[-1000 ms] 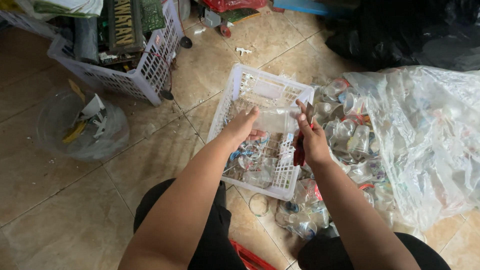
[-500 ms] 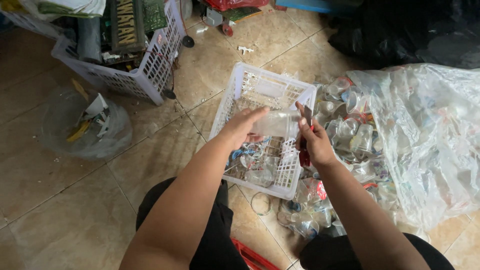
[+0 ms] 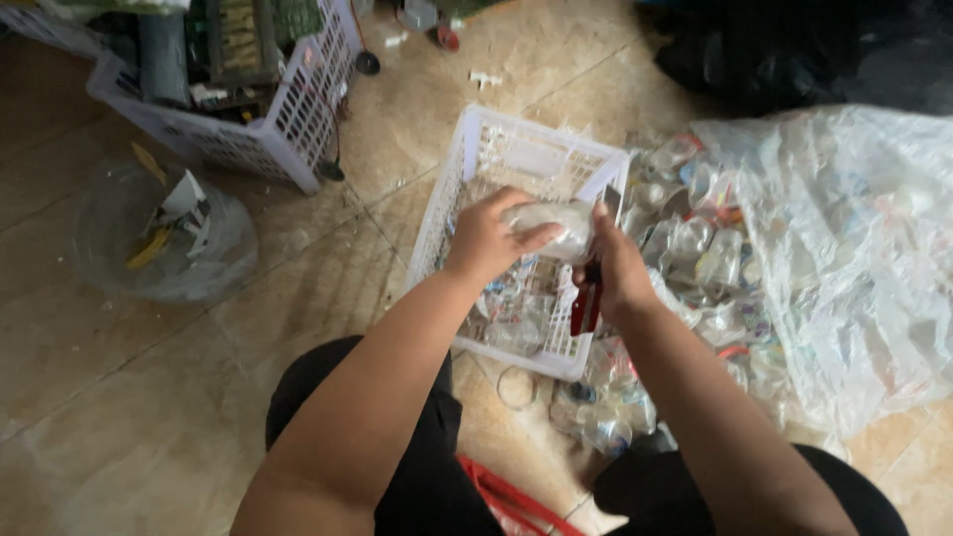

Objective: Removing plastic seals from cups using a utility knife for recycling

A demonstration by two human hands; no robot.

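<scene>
1. Clear plastic is what I have in my left hand: a see-through cup, with my fingers wrapped around it, held just above the white basket in the middle of the floor.
2. My right hand is closed around a red-handled cutter, and its top end touches the right end of the cup.
3. I think the cup should stay still and tight in my left hand, with my fingers well away from the blade. I should cut over the basket so bits drop in.
4. The white basket holds squashed clear plastic bits.
5. A big clear bag on the right spills out more cups.
6. Far left, another white basket holds dark stuff.
7. A clear tub on the left holds scraps.
</scene>
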